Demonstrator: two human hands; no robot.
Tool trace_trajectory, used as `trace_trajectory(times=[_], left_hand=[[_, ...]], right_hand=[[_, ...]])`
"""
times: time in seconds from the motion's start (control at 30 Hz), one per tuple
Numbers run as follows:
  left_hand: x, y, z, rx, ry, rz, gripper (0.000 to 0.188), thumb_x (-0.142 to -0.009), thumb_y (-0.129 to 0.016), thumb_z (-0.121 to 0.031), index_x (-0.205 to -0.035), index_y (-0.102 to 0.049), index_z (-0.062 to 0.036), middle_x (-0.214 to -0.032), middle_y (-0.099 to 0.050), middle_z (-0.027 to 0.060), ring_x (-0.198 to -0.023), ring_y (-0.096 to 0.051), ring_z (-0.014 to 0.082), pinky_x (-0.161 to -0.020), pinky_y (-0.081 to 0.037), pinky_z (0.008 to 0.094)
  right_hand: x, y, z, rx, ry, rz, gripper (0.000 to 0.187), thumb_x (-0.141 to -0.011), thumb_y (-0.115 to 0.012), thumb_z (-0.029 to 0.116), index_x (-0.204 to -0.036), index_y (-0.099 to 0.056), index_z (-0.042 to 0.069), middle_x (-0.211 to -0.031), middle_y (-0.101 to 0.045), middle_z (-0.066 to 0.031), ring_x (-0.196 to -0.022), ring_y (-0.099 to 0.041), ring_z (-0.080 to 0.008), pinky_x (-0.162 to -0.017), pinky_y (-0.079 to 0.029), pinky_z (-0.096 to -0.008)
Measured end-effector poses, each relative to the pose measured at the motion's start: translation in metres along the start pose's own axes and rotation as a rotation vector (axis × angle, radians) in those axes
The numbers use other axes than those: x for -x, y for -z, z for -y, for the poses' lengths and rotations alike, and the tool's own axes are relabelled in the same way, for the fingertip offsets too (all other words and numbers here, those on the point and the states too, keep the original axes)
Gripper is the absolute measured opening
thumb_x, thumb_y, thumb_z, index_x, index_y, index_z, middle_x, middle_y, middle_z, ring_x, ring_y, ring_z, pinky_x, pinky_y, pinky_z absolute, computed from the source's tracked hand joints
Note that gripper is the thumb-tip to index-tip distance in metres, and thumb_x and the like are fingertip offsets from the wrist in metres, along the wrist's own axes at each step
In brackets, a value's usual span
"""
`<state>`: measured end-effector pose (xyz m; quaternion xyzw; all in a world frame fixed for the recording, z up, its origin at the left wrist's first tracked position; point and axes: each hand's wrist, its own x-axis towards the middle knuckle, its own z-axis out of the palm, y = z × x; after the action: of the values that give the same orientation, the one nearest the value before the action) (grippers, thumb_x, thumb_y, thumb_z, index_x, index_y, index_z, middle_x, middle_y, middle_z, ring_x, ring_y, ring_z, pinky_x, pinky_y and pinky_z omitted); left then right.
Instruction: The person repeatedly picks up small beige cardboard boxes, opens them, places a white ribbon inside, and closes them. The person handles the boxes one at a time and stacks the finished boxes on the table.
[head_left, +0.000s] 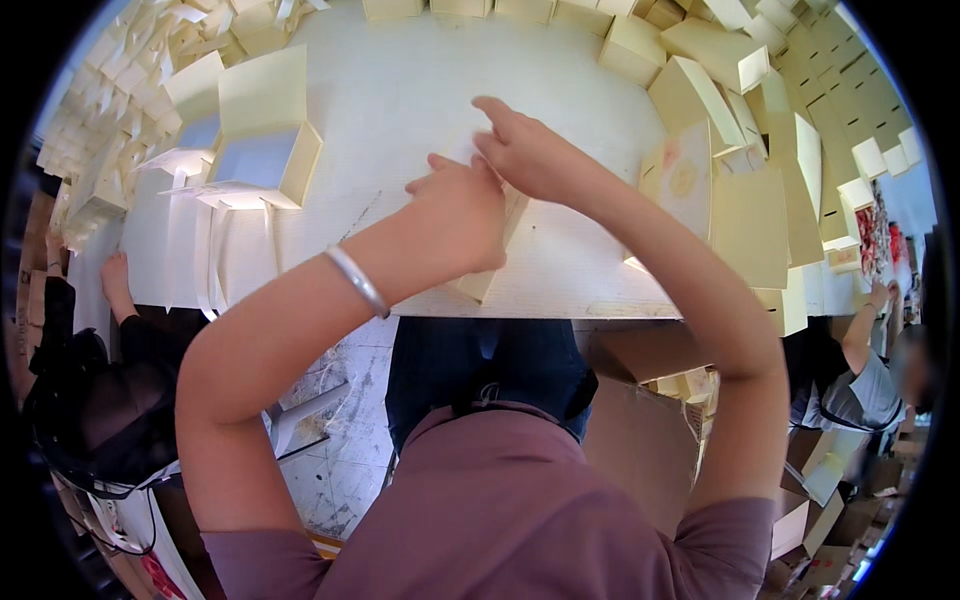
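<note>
A narrow cream cardboard box [474,290] lies on the white table in front of me, mostly covered by my hands. My left hand [462,205], a silver bangle on its wrist, lies over the box and is closed on it. Its thumb side points away from me, and some fingers are hidden. Just beyond and to the right, my right hand [528,148] reaches across the far end of the box, close against the left hand. One finger stretches out to the left; the others are partly bent and slightly blurred.
An opened cream box [262,165] with a pale inside and hanging ribbons stands at the left. Cream boxes [700,105] are stacked at the right, more along the far edge. Brown cartons [640,430] stand below the table. Other people sit at both sides.
</note>
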<state>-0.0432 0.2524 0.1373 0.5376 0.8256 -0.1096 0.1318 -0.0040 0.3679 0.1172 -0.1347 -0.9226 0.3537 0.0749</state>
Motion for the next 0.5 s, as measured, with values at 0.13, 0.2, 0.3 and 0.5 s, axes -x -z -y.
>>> trace_trajectory(times=[0.13,0.2,0.3,0.5], left_hand=[[-0.01,0.001,0.006,0.148,0.035,-0.066,0.055,-0.068,-0.054,-0.019,-0.112,-0.04,0.0101,-0.092,-0.057,0.0222,-0.084,-0.059,0.0309,-0.066,-0.05,0.0367],[-0.007,0.016,0.024,0.553,0.02,0.013,0.049,-0.07,-0.053,-0.019,-0.109,-0.044,0.009,-0.093,-0.059,0.0168,-0.084,-0.059,0.0245,-0.067,-0.049,0.0345],[0.013,0.013,0.072,1.284,-0.013,0.04,0.041,-0.073,-0.052,-0.019,-0.105,-0.048,0.0056,-0.09,-0.06,0.0108,-0.077,-0.06,0.0168,-0.065,-0.049,0.0291],[0.037,-0.082,0.094,2.028,0.168,-0.214,0.033,-0.081,-0.046,-0.015,-0.107,-0.048,0.0052,-0.098,-0.057,0.0117,-0.084,-0.057,0.0155,-0.072,-0.047,0.0261]], right_hand=[[0.003,-0.012,0.004,-0.838,-0.221,-0.343,0.053,-0.088,-0.04,0.038,-0.126,-0.031,0.002,-0.109,-0.047,-0.0128,-0.097,-0.046,-0.0193,-0.087,-0.034,-0.0305],[0.0,-0.02,-0.006,-0.76,-0.187,-0.502,0.054,-0.088,-0.037,0.043,-0.123,-0.035,0.001,-0.112,-0.046,-0.0148,-0.1,-0.045,-0.0226,-0.092,-0.029,-0.0354],[-0.01,-0.046,-0.019,-0.255,-0.047,-0.484,0.051,-0.086,-0.041,0.043,-0.113,-0.045,-0.001,-0.103,-0.052,-0.0189,-0.095,-0.048,-0.0304,-0.089,-0.032,-0.0398],[-0.011,-0.051,-0.004,0.118,0.112,-0.38,0.05,-0.073,-0.059,0.043,-0.094,-0.054,-0.001,-0.085,-0.053,-0.0163,-0.089,-0.048,-0.0284,-0.086,-0.032,-0.0382]])
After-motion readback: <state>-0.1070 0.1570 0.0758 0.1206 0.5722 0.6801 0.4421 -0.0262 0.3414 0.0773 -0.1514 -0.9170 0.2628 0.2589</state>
